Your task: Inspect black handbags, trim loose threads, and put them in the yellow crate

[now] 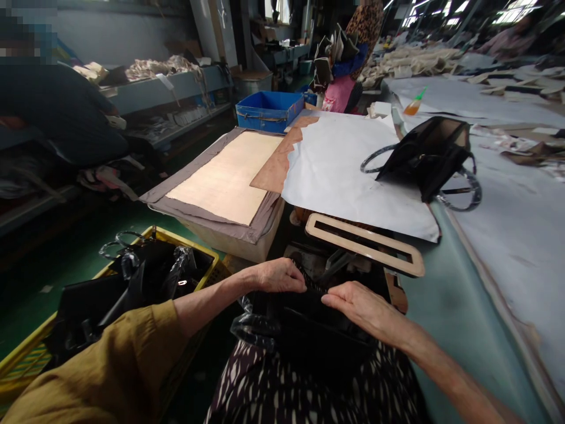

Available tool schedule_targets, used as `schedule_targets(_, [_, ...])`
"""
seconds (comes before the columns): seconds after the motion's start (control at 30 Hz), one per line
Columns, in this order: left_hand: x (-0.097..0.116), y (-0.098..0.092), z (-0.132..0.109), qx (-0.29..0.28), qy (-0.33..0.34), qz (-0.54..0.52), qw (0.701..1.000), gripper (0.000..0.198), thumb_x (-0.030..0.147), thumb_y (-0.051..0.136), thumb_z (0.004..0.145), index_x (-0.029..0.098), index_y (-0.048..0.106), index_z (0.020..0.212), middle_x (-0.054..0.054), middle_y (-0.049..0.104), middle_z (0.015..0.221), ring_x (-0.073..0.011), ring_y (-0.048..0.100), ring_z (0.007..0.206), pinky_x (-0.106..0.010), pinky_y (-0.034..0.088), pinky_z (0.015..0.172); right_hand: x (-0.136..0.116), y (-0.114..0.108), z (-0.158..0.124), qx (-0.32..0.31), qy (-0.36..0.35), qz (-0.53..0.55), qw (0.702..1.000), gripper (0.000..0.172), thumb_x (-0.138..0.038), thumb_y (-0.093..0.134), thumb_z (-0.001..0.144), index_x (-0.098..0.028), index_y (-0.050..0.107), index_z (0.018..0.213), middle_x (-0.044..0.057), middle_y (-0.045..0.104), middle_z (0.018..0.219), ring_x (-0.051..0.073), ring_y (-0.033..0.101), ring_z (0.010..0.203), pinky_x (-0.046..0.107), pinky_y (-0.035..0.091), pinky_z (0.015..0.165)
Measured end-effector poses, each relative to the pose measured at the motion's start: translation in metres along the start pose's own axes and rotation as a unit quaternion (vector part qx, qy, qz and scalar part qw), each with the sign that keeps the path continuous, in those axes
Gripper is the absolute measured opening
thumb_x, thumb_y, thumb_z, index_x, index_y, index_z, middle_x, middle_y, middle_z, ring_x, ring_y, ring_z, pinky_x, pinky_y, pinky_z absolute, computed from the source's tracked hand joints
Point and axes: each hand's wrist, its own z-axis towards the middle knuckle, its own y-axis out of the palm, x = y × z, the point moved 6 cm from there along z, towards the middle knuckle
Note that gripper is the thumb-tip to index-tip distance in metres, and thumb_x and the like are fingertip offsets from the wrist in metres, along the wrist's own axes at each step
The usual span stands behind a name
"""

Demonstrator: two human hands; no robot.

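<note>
Hands half-curled, left hand [280, 275] and right hand [358, 306] each with a grip on the black bag [309, 333].

Yellow crate [22, 359] left, blue bin [269, 111] beyond — black handbag [426, 156] on a white sheet [335, 176].

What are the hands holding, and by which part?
Left hand and right hand both grip the black bag along its top edge.
</note>
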Motion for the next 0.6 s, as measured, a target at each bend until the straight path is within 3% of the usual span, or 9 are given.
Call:
schedule_targets(0.17, [-0.001, 0.002, 0.001, 0.014, 0.006, 0.006, 1.0, 0.023, 0.027, 0.05, 0.072, 0.01, 0.065, 0.069, 0.004, 0.045, 0.055, -0.0073, 0.038, 0.053, -0.017, 0.029, 0.047, -0.02, -0.001, 0.009, 0.03, -0.002, -0.026, 0.999, 0.028, -0.036, 0.04, 0.083, -0.02, 0.056, 0.066, 0.001, 0.059, 0.068, 0.015, 0.054, 0.071, 0.023, 0.031, 0.062])
schedule_targets(0.4, [-0.003, -0.002, -0.004, 0.008, -0.016, 0.011, 1.0, 0.027, 0.032, 0.049, 0.074, 0.011, 0.062, 0.064, 0.004, 0.038, 0.049, -0.0062, 0.031, 0.046, -0.019, 0.024, 0.042, -0.039, 0.002, 0.022, 0.026, -0.007, 0.043, 0.999, 0.025, -0.03, 0.041, 0.079, -0.019, 0.056, 0.061, -0.001, 0.058, 0.062, 0.014, 0.055, 0.065, 0.022, 0.033, 0.058])
schedule_targets(0.5, [-0.006, -0.012, -0.009, 0.005, -0.012, -0.016, 1.0, 0.035, 0.041, 0.047, 0.078, 0.011, 0.065, 0.072, 0.003, 0.048, 0.055, -0.0074, 0.038, 0.051, -0.018, 0.03, 0.046, -0.038, 0.002, 0.022, 0.028, -0.024, 0.059, 0.998, 0.025, -0.03, 0.041, 0.079, -0.019, 0.054, 0.061, -0.002, 0.055, 0.058, 0.013, 0.053, 0.064, 0.022, 0.033, 0.059])
schedule_targets(0.6, [-0.008, -0.028, -0.019, 0.032, 0.016, -0.059, 0.998, 0.035, 0.04, 0.044, 0.081, 0.013, 0.066, 0.085, 0.0, 0.061, 0.076, -0.011, 0.05, 0.068, -0.018, 0.038, 0.062, -0.03, 0.003, 0.024, 0.024, -0.005, 0.068, 0.997, 0.028, -0.033, 0.041, 0.08, -0.019, 0.048, 0.057, -0.004, 0.046, 0.053, 0.012, 0.048, 0.058, 0.022, 0.03, 0.055])
